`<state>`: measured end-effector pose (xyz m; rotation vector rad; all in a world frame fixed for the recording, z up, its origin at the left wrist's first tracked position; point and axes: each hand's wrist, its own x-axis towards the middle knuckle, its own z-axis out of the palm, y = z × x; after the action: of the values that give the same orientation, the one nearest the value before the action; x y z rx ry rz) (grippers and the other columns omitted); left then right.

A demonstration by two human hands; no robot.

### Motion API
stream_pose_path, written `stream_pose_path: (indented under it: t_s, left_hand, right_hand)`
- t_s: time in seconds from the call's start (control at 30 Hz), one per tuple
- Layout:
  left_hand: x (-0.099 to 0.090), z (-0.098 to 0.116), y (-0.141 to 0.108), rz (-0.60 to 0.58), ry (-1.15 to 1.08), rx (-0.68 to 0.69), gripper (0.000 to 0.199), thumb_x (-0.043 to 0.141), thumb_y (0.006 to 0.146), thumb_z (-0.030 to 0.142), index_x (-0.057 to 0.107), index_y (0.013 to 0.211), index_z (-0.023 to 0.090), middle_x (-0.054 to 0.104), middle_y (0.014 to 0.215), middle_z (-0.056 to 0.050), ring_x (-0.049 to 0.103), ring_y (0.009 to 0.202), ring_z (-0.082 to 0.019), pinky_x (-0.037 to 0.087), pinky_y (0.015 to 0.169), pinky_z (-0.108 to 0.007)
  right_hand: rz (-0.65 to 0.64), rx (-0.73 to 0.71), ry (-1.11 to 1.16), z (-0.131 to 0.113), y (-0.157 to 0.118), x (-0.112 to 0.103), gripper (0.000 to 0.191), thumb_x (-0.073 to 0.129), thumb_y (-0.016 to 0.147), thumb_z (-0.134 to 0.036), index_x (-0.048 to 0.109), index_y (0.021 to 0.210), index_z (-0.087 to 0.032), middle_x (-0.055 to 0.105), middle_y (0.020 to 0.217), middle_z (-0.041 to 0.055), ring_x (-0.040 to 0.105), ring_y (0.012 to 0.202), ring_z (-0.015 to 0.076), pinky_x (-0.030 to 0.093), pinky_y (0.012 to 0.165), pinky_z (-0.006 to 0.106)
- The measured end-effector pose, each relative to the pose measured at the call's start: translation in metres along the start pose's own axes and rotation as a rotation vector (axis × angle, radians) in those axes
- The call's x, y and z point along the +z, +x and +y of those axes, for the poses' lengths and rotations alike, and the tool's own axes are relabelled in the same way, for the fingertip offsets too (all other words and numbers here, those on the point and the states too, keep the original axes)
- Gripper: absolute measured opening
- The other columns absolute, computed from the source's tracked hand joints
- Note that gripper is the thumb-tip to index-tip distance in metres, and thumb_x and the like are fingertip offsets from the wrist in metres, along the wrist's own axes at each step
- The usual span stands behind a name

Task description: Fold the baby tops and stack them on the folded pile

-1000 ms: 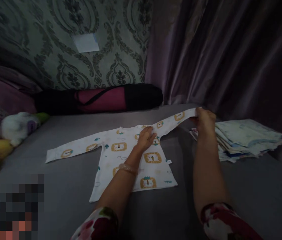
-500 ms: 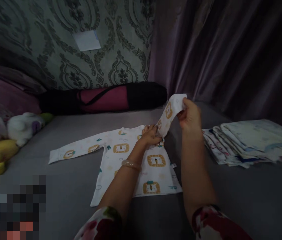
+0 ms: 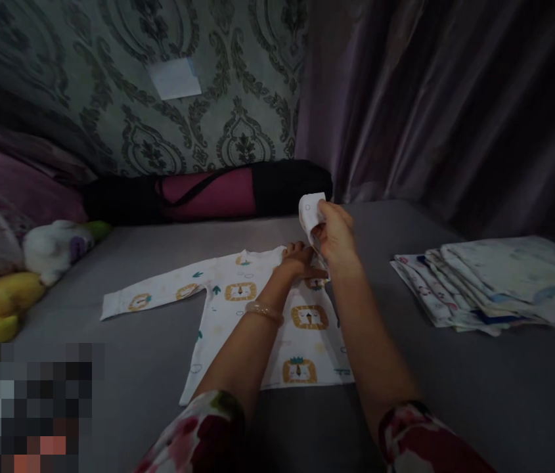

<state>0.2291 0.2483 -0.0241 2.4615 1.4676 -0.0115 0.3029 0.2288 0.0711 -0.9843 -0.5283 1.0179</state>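
A small white shirt with a lion print lies spread on the grey bed sheet, its left sleeve stretched out to the left. My left hand rests on the shirt's right shoulder, fingers spread and pressing the cloth. Just beyond and to the right, my right hand pinches the cuff of the right sleeve and holds it up off the bed. The rest of that sleeve is partly hidden behind my hands.
Folded clothes are piled on the right of the grey sheet. A black and pink long bag lies along the wall. Plush toys sit at the left. A purple curtain hangs behind.
My right hand has moved left with the sleeve cuff, bringing it above my left hand, and the sleeve is now bent over. My left hand stays on the shoulder.
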Motion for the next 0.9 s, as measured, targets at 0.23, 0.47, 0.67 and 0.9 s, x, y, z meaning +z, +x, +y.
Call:
stream_pose_path:
  t_s: [0.23, 0.47, 0.67, 0.9]
  left_hand:
    - [-0.006, -0.021, -0.021, 0.167, -0.297, 0.157, 0.071, 0.074, 0.063, 0.051, 0.056, 0.124, 0.02, 0.048, 0.131, -0.014, 0.044, 0.123, -0.034, 0.039, 0.101, -0.043]
    - [-0.023, -0.082, -0.089, 0.332, -1.238, -0.257, 0.031, 0.064, 0.082, 0.041, 0.064, 0.098, 0.014, 0.067, 0.097, -0.01, 0.065, 0.078, -0.016, 0.052, 0.068, -0.026]
    - [-0.022, -0.104, -0.108, 0.369, -1.645, -0.506, 0.032, 0.052, 0.092, 0.042, 0.058, 0.092, 0.011, 0.067, 0.083, -0.01, 0.065, 0.064, -0.013, 0.053, 0.06, -0.023]
    - [-0.02, -0.113, -0.104, 0.32, -1.721, -0.533, 0.058, 0.037, 0.09, 0.063, 0.06, 0.089, 0.01, 0.065, 0.068, -0.009, 0.064, 0.056, -0.017, 0.053, 0.054, -0.028]
  right_hand:
    - [0.007, 0.038, -0.023, -0.001, -0.002, -0.002, 0.01, 0.061, 0.074, -0.027, 0.055, 0.078, -0.021, 0.058, 0.063, -0.0052, 0.055, 0.057, 0.0105, 0.045, 0.051, 0.021]
    - [-0.113, 0.038, -0.324, 0.018, -0.009, 0.009, 0.01, 0.058, 0.077, -0.029, 0.057, 0.08, -0.019, 0.056, 0.065, -0.0042, 0.054, 0.058, 0.011, 0.046, 0.054, 0.023]
    - [-0.232, -0.176, -0.808, 0.051, -0.032, 0.024, 0.015, 0.055, 0.079, -0.03, 0.062, 0.084, -0.018, 0.063, 0.074, 0.0002, 0.06, 0.072, 0.0149, 0.046, 0.068, 0.025]
    - [-0.494, -0.277, -1.073, 0.083, -0.067, 0.031, 0.021, 0.056, 0.085, -0.033, 0.067, 0.096, -0.019, 0.071, 0.093, 0.0058, 0.065, 0.087, 0.0167, 0.046, 0.078, 0.025]
